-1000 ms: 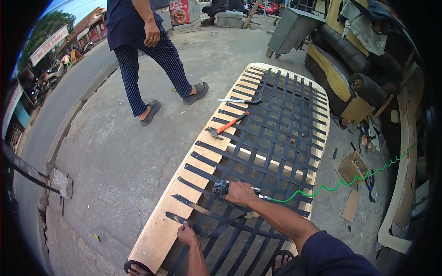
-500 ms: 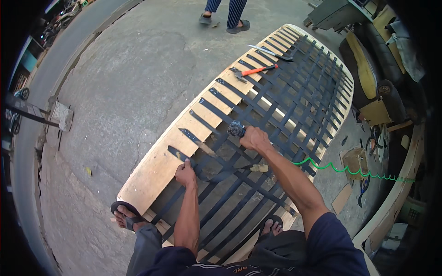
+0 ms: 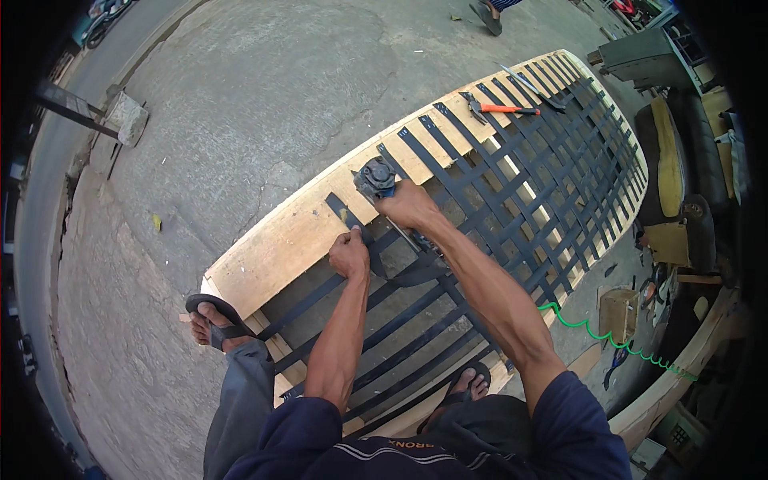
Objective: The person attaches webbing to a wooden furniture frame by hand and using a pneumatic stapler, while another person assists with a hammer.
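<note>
A long wooden frame (image 3: 276, 268) lies in front of me, laced with woven black webbing straps (image 3: 524, 192). My left hand (image 3: 350, 253) is closed in a pinch on a loose black strap (image 3: 342, 213), whose end lies on the frame's left board. My right hand (image 3: 410, 205) is wrapped round a dark pneumatic staple gun (image 3: 375, 178). The gun's head is over the board, just right of that strap end, above a neighbouring strap. Whether its nose touches the strap is hidden.
An orange-handled hammer (image 3: 512, 110) and a long pointed tool (image 3: 532, 86) lie across the straps farther up. A green coiled hose (image 3: 592, 330) trails off to the right. Old seat parts (image 3: 668, 172) are piled there. A person's foot (image 3: 486, 18) shows at the far edge.
My right hand has brought the staple gun left from above the webbing to the frame's board. My left hand still pinches the strap. The far person has moved mostly out of view.
</note>
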A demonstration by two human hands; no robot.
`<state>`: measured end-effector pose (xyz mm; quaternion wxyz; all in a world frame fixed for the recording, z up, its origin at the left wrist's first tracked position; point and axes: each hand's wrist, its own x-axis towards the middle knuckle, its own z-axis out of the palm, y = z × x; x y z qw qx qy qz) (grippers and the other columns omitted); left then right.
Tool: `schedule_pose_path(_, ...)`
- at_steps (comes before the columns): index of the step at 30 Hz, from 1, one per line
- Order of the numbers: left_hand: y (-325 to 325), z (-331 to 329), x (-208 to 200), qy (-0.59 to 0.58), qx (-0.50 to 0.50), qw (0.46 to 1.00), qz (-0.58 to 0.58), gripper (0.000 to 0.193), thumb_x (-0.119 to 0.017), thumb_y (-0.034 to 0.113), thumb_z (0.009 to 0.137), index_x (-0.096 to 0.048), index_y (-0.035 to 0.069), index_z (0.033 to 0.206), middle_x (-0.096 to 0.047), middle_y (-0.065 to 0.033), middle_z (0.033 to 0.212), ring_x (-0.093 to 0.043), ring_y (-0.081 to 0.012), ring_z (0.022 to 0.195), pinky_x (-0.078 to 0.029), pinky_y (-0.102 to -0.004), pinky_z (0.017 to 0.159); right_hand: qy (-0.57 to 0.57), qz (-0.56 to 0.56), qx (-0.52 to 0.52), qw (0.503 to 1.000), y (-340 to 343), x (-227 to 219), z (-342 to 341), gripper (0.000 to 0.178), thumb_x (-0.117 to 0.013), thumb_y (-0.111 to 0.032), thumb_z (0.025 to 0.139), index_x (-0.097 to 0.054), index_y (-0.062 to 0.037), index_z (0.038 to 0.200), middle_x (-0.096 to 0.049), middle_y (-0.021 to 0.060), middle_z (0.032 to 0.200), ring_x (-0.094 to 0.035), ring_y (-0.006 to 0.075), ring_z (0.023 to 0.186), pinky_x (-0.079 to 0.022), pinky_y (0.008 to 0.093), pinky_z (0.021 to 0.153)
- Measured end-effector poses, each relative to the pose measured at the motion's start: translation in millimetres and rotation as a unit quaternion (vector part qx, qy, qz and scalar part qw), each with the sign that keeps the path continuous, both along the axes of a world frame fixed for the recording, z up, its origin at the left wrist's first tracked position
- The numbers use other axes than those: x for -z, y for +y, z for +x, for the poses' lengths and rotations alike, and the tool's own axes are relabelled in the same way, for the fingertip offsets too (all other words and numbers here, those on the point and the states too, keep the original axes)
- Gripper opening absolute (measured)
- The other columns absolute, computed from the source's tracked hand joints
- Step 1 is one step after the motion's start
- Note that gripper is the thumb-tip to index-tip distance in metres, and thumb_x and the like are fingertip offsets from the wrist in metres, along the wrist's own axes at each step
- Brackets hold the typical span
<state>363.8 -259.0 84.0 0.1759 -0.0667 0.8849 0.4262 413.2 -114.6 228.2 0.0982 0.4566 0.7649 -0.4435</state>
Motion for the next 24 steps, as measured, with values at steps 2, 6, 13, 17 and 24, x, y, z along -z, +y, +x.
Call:
schedule_pose_path(2, 2, 2, 1, -0.001, -0.006, 1.000, 0.017, 0.035, -0.076, 0.039, 0.081, -0.079, 0.005, 0.085, -0.074, -0.0172, 0.080, -0.072, -0.0339, 0.080, -0.054, -0.0435, 0.078, 0.004, -0.046, -0.021, 0.999, -7, 2, -26, 0.045, -0.062, -0.024, 0.070, -0.072, 0.0102, 0.097, -0.069, 0.0358, 0.100, -0.071, 0.0440, 0.097, -0.056, 0.0442, 0.085)
schedule_pose_path(6, 3, 0, -3, -0.025, 0.003, 1.000, 0.013, 0.035, -0.077, 0.039, 0.082, -0.079, 0.004, 0.087, -0.075, -0.0171, 0.080, -0.072, -0.0339, 0.079, -0.054, -0.0438, 0.078, 0.007, -0.001, -0.073, 0.997, -21, 24, -54, 0.046, -0.065, -0.025, 0.070, -0.072, 0.0104, 0.097, -0.071, 0.0314, 0.094, -0.073, 0.0400, 0.090, -0.056, 0.0427, 0.081)
schedule_pose_path(13, 4, -6, -6, -0.031, -0.006, 0.999, 0.039, 0.037, -0.078, 0.039, 0.082, -0.076, 0.002, 0.082, -0.073, -0.0161, 0.077, -0.071, -0.0317, 0.075, -0.052, -0.0431, 0.074, -0.032, 0.031, -0.091, 0.995, -18, 49, -67, 0.043, -0.065, -0.024, 0.071, -0.072, 0.0120, 0.093, -0.069, 0.0353, 0.095, -0.072, 0.0433, 0.091, -0.058, 0.0436, 0.082)
schedule_pose_path(17, 6, -3, -3, -0.030, -0.014, 0.999, 0.031, 0.038, -0.078, 0.040, 0.082, -0.075, 0.001, 0.082, -0.073, -0.0160, 0.075, -0.070, -0.0320, 0.074, -0.052, -0.0431, 0.073, 0.005, 0.067, -0.116, 0.991, -22, 56, -59, 0.042, -0.065, -0.023, 0.071, -0.072, 0.0123, 0.093, -0.069, 0.0355, 0.092, -0.072, 0.0442, 0.092, -0.057, 0.0447, 0.082)
schedule_pose_path(24, -5, 4, 10, -0.032, 0.017, 0.998, 0.056, 0.038, -0.075, 0.039, 0.085, -0.075, 0.001, 0.085, -0.073, -0.0170, 0.077, -0.071, -0.0321, 0.075, -0.052, -0.0427, 0.073, -0.046, 0.034, -0.106, 0.993, -19, 42, -72, 0.037, -0.061, -0.018, 0.077, -0.072, 0.0102, 0.099, -0.069, 0.0350, 0.102, -0.070, 0.0445, 0.102, -0.056, 0.0461, 0.087)
